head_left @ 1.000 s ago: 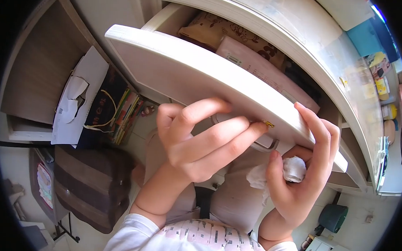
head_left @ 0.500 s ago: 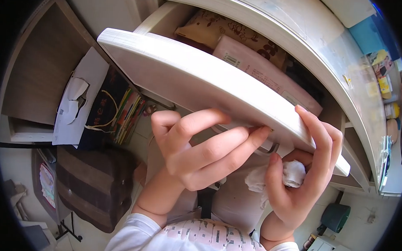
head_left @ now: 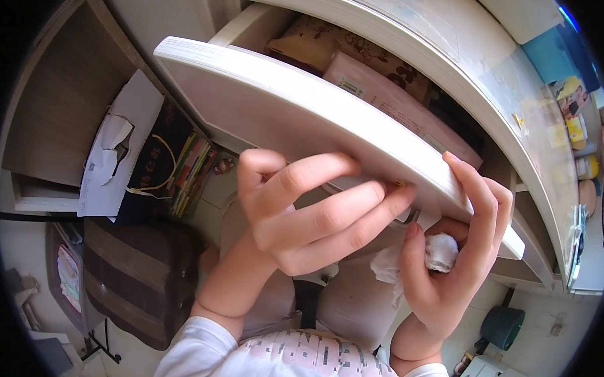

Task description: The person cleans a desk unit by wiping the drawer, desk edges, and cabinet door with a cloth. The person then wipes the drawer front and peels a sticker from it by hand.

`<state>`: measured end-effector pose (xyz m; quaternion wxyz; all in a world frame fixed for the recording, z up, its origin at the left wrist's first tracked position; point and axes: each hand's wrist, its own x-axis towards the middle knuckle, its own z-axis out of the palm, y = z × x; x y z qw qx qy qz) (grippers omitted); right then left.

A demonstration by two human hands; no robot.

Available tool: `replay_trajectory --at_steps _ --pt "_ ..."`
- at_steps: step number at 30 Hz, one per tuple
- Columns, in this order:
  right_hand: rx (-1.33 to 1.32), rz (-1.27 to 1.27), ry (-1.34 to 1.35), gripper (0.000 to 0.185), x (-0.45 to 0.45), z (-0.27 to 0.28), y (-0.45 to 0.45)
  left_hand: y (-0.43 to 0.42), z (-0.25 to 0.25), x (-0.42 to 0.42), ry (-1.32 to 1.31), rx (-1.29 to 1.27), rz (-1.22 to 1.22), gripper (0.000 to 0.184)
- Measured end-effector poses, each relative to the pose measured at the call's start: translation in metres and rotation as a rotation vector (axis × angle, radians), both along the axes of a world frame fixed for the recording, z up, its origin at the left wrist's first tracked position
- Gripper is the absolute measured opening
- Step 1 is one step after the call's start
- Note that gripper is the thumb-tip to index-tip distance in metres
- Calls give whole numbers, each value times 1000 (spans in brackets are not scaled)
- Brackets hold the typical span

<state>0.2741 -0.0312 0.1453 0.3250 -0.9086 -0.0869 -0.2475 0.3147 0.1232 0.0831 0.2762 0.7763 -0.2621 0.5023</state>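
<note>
The white drawer front [head_left: 284, 115] stands pulled out, tilted across my view. My left hand [head_left: 308, 215] reaches to its outer face with bent fingers held apart. The fingertips are at the face, next to a small yellow spot [head_left: 400, 183]; the thumb is hidden. A dark metal handle [head_left: 411, 217] shows below those fingertips. My right hand [head_left: 455, 267] holds a crumpled white tissue [head_left: 441, 252] between thumb and palm, with a loose end hanging down. Its forefinger rests over the drawer's top edge.
Inside the drawer lie a pink package [head_left: 378, 101] and a patterned tan pouch [head_left: 347, 44]. The glass-covered desktop [head_left: 453, 44] is above. To the left are a dark bag [head_left: 150, 150], upright books [head_left: 191, 168] and a brown striped seat [head_left: 139, 276].
My left fingertips have shifted slightly down the drawer face, showing more of the yellow spot. The right hand still holds the tissue at the edge.
</note>
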Motion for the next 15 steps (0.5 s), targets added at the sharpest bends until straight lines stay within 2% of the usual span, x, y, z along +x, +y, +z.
replay_trajectory --at_steps 15 --pt "-45 28 -19 62 1 -1 -5 17 5 18 -188 186 -66 23"
